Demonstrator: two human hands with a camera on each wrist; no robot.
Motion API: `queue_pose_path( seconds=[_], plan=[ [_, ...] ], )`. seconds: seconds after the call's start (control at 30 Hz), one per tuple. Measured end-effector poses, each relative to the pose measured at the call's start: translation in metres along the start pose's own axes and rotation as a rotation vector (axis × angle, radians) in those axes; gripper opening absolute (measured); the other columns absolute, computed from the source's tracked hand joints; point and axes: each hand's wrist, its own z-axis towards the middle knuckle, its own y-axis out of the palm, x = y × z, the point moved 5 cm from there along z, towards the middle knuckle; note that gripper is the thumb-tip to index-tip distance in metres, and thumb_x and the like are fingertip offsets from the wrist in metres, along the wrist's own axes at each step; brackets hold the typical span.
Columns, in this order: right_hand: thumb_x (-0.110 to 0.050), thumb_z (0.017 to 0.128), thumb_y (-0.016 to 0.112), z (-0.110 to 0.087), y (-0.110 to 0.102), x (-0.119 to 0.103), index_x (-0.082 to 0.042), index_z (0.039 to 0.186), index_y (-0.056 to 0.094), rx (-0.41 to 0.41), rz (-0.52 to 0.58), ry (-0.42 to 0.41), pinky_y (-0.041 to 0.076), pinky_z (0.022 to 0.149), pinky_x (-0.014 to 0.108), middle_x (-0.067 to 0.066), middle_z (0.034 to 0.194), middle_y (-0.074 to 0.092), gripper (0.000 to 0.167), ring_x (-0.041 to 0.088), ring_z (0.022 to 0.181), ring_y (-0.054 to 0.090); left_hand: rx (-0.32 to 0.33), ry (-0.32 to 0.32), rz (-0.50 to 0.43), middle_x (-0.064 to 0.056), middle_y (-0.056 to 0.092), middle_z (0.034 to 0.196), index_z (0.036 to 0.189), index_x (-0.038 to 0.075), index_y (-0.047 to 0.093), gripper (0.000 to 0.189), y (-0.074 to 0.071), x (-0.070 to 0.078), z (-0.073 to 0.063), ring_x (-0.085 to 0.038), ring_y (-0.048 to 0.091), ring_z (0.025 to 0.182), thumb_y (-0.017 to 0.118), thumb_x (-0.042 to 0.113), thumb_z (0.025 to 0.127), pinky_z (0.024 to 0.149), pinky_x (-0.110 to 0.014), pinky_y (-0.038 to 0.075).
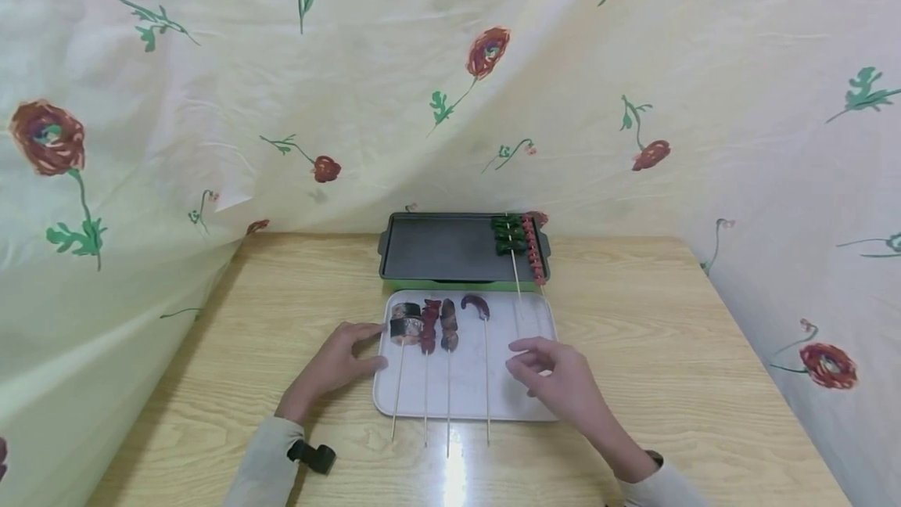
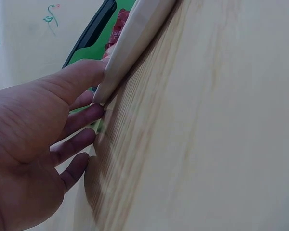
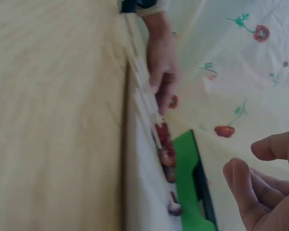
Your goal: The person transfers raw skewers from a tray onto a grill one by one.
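Observation:
My left hand (image 1: 342, 362) touches the left edge of a white tray (image 1: 457, 404), its fingers fairly straight; the left wrist view shows the thumb (image 2: 86, 77) against the rim. My right hand (image 1: 559, 382) hovers over the tray's right side with its fingers loosely bent, and a gap shows between thumb and fingers with nothing in it. On the tray lie a skewer of thick dark-skinned slices (image 1: 406, 327), a dark red meat skewer (image 1: 429, 327), a brown chunk skewer (image 1: 448, 327) and a skewer with a curled purple tentacle-like piece (image 1: 476, 305). Their sticks point toward me.
Behind the tray stands a black griddle (image 1: 439, 249) with a green base. At its right end lie a green pepper-like skewer (image 1: 510, 233) and a skewer of small red pieces (image 1: 533, 253), sticks overhanging the front. A flowered cloth (image 1: 394, 100) hangs behind the wooden table (image 1: 633, 319).

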Motion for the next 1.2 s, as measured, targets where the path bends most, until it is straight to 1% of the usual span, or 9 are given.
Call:
queue_pose_path(
  seconds=[0.1, 0.3, 0.43, 0.53, 0.7, 0.87, 1.03, 1.2],
  plan=[
    [-0.017, 0.092, 0.076, -0.003, 0.008, 0.009, -0.001, 0.119, 0.070, -0.026, 0.019, 0.013, 0.062, 0.059, 0.034, 0.009, 0.094, 0.078, 0.032, 0.029, 0.076, 0.072, -0.001, 0.001, -0.003, -0.008, 0.060, 0.145, 0.142, 0.013, 0.061, 0.062, 0.000, 0.000, 0.000, -0.032, 0.050, 0.135, 0.081, 0.036, 0.088, 0.118, -0.054, 0.036],
    [-0.015, 0.090, 0.077, -0.011, 0.020, 0.021, 0.003, 0.118, 0.070, -0.078, 0.039, 0.019, 0.061, 0.056, 0.030, 0.012, 0.091, 0.077, 0.034, 0.026, 0.074, 0.072, -0.001, 0.000, -0.002, -0.008, 0.060, 0.145, 0.142, 0.013, 0.061, 0.063, 0.000, -0.001, 0.000, -0.033, 0.049, 0.136, 0.081, 0.037, 0.088, 0.118, -0.054, 0.036],
    [-0.017, 0.089, 0.079, -0.014, 0.029, 0.027, 0.003, 0.115, 0.071, -0.107, 0.015, 0.015, 0.059, 0.055, 0.030, 0.008, 0.086, 0.077, 0.034, 0.022, 0.068, 0.071, 0.006, 0.005, 0.002, -0.008, 0.060, 0.145, 0.142, 0.013, 0.061, 0.063, -0.001, -0.002, 0.000, -0.033, 0.050, 0.135, 0.081, 0.037, 0.088, 0.117, -0.055, 0.036],
    [-0.021, 0.089, 0.079, -0.016, 0.036, 0.033, 0.001, 0.113, 0.072, -0.130, -0.038, 0.002, 0.056, 0.056, 0.027, 0.001, 0.079, 0.076, 0.034, 0.016, 0.063, 0.067, 0.009, 0.007, 0.008, -0.008, 0.060, 0.145, 0.142, 0.013, 0.061, 0.062, -0.001, -0.002, 0.001, -0.033, 0.050, 0.135, 0.081, 0.037, 0.088, 0.117, -0.055, 0.036],
    [-0.024, 0.089, 0.077, -0.020, 0.045, 0.041, 0.000, 0.116, 0.071, -0.175, -0.077, 0.008, 0.052, 0.058, 0.024, -0.005, 0.068, 0.071, 0.036, 0.011, 0.059, 0.063, 0.003, 0.007, 0.002, -0.008, 0.060, 0.145, 0.142, 0.013, 0.061, 0.062, 0.000, -0.001, 0.000, -0.033, 0.050, 0.135, 0.081, 0.037, 0.088, 0.117, -0.055, 0.037],
    [-0.022, 0.091, 0.075, -0.022, 0.051, 0.045, 0.006, 0.120, 0.067, -0.221, -0.027, 0.036, 0.055, 0.053, 0.028, -0.001, 0.066, 0.070, 0.041, 0.016, 0.058, 0.065, 0.009, 0.010, 0.003, -0.008, 0.060, 0.145, 0.142, 0.013, 0.062, 0.062, 0.000, -0.001, 0.001, -0.033, 0.051, 0.134, 0.081, 0.037, 0.088, 0.117, -0.055, 0.037],
    [-0.020, 0.092, 0.073, -0.024, 0.055, 0.048, 0.012, 0.122, 0.063, -0.268, 0.060, 0.073, 0.059, 0.051, 0.032, 0.005, 0.068, 0.072, 0.045, 0.021, 0.057, 0.067, 0.007, 0.005, 0.006, -0.007, 0.060, 0.145, 0.142, 0.014, 0.062, 0.062, 0.000, 0.000, 0.000, -0.032, 0.051, 0.134, 0.081, 0.036, 0.088, 0.116, -0.054, 0.038],
    [-0.016, 0.092, 0.073, -0.025, 0.059, 0.049, 0.014, 0.123, 0.061, -0.284, 0.118, 0.089, 0.060, 0.050, 0.034, 0.008, 0.070, 0.073, 0.046, 0.022, 0.057, 0.069, 0.007, -0.005, 0.008, -0.007, 0.060, 0.145, 0.142, 0.014, 0.061, 0.062, 0.000, 0.000, 0.001, -0.032, 0.051, 0.134, 0.081, 0.035, 0.088, 0.116, -0.054, 0.039]
  ],
)
